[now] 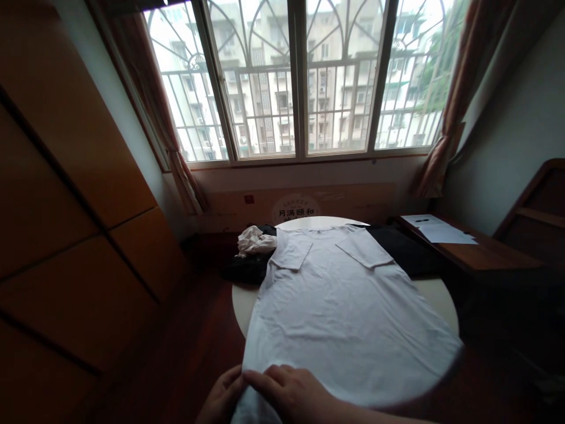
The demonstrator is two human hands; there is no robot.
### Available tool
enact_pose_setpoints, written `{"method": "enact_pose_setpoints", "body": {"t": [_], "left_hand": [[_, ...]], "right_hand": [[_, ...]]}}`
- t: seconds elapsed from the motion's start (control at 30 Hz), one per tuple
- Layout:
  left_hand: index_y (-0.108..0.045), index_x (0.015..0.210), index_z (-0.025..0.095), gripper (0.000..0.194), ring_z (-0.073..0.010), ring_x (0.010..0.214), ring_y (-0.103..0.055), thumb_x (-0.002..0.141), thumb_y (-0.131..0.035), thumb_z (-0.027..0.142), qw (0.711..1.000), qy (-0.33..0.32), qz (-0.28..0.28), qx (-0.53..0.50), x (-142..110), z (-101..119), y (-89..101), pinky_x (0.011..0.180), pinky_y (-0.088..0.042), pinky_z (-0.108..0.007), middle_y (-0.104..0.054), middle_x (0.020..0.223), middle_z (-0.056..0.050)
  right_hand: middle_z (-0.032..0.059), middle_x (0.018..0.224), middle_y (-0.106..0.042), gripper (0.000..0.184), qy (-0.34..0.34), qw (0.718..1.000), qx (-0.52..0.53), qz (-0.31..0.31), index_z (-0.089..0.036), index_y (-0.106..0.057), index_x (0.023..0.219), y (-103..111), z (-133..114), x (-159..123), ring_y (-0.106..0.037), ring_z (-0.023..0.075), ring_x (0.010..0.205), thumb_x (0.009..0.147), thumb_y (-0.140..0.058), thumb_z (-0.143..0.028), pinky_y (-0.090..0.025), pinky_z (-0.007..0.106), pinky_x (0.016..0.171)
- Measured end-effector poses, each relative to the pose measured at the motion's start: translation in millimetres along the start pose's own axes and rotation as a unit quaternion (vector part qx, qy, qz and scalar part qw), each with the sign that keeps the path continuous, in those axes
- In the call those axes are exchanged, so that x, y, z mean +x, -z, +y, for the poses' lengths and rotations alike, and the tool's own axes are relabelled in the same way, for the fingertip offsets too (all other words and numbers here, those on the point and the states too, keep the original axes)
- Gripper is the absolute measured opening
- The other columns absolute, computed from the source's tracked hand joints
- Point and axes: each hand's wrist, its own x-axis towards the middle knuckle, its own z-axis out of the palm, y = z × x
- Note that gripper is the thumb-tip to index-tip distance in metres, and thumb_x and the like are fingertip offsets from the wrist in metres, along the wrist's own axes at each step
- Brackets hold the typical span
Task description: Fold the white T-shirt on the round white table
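A white T-shirt (335, 306) lies spread over a round white table (444, 300), both sleeves turned inward on top of the body. Its collar points toward the window, and the hem hangs over the near and right edges. At the lower left edge of the shirt, my left hand (223, 393) pinches the fabric between thumb and fingers. Right beside it, my right hand (289, 388) crosses over the shirt and grips the same edge, its fingertips touching those of my left hand. Part of the hem drops out of view below.
Dark cloth (401, 250) lies at the table's back right. A crumpled pale cloth (255, 241) rests on a black item (247, 268) at the back left. A wooden side table (494, 253) with papers (441, 228) stands right; a wooden cabinet (66, 194) stands left.
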Motion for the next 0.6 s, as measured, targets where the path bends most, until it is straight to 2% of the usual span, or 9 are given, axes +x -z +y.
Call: {"method": "enact_pose_setpoints", "body": {"t": [0.07,0.17,0.2,0.27,0.33,0.4,0.47,0.5,0.6], "left_hand": [[-0.073,0.074,0.015,0.065,-0.0205,0.06,-0.061,0.043,-0.09,0.069,1.0,-0.026,-0.004,-0.002,2,7,-11.6,0.056,-0.052,-0.031,-0.066,0.061,-0.003],[-0.072,0.075,0.015,0.059,-0.0203,0.064,-0.061,0.055,-0.085,0.07,0.998,-0.053,-0.026,0.004,4,9,-22.9,0.061,-0.053,-0.032,-0.065,0.062,-0.003],[-0.071,0.074,0.015,0.059,-0.0203,0.064,-0.061,0.059,-0.082,0.072,0.998,-0.064,-0.025,0.002,6,8,-24.7,0.062,-0.054,-0.033,-0.064,0.062,-0.003],[-0.067,0.068,0.016,0.061,-0.0191,0.059,-0.058,0.066,-0.073,0.077,0.996,-0.092,0.0,0.009,17,12,-26.9,0.059,-0.053,-0.033,-0.062,0.059,-0.003],[-0.062,0.065,0.019,0.063,-0.0165,0.051,-0.052,0.075,-0.059,0.08,0.986,-0.149,0.061,0.052,39,29,-29.8,0.051,-0.047,-0.029,-0.056,0.054,-0.001],[-0.061,0.069,0.02,0.063,-0.0149,0.045,-0.046,0.088,-0.039,0.076,0.953,-0.235,0.135,0.137,72,61,-35.5,0.046,-0.039,-0.026,-0.049,0.05,0.002],[-0.058,0.072,0.021,0.062,-0.0152,0.046,-0.047,0.098,-0.02,0.062,0.896,-0.291,0.162,0.295,116,104,-45.1,0.047,-0.038,-0.025,-0.048,0.05,0.002],[-0.059,0.075,0.021,0.057,-0.0158,0.05,-0.053,0.1,-0.02,0.054,0.854,-0.293,0.157,0.4,141,126,-51.5,0.05,-0.041,-0.025,-0.055,0.056,0.0],[-0.067,0.084,0.018,0.033,-0.0189,0.075,-0.067,0.097,-0.044,0.038,0.793,-0.281,0.126,0.525,220,188,-76.0,0.066,-0.047,-0.025,-0.072,0.079,-0.006]], "right_hand": [[0.0083,0.106,-0.073,0.089,-0.019,1.0,0.004,0.008,-0.031,-0.021,0.161,-8,5,6,-0.07,0.0238,0.079,0.088,-0.071,-0.04,-0.054,0.027,0.064],[0.0113,0.111,-0.073,0.1,-0.042,0.997,0.057,0.023,-0.028,-0.02,0.162,4,10,8,-0.071,0.0264,0.081,0.08,-0.077,-0.037,-0.057,0.03,0.066],[0.012,0.116,-0.073,0.098,-0.045,0.994,0.094,0.034,-0.029,-0.024,0.161,12,10,8,-0.072,0.0278,0.088,0.079,-0.076,-0.034,-0.058,0.032,0.072],[0.0106,0.128,-0.07,0.082,-0.051,0.978,0.189,0.074,-0.032,-0.035,0.157,29,8,7,-0.071,0.028,0.104,0.083,-0.07,-0.027,-0.058,0.034,0.086],[0.0072,0.133,-0.069,0.062,-0.062,0.95,0.281,0.119,-0.034,-0.048,0.149,44,4,6,-0.07,0.024,0.111,0.089,-0.059,-0.021,-0.055,0.033,0.094],[0.007,0.125,-0.073,0.051,-0.079,0.932,0.323,0.145,-0.03,-0.059,0.141,51,3,5,-0.071,0.0212,0.106,0.091,-0.055,-0.019,-0.054,0.031,0.093],[0.0074,0.111,-0.076,0.042,-0.095,0.932,0.321,0.142,-0.025,-0.069,0.128,54,5,5,-0.071,0.0195,0.095,0.088,-0.058,-0.019,-0.054,0.028,0.085],[0.0071,0.103,-0.077,0.037,-0.101,0.934,0.315,0.134,-0.023,-0.073,0.12,55,6,4,-0.071,0.0187,0.09,0.086,-0.06,-0.018,-0.054,0.027,0.081],[0.0033,0.089,-0.074,0.018,-0.128,0.932,0.324,0.105,-0.02,-0.077,0.101,63,8,1,-0.069,0.0176,0.08,0.085,-0.069,-0.022,-0.052,0.025,0.071]]}}
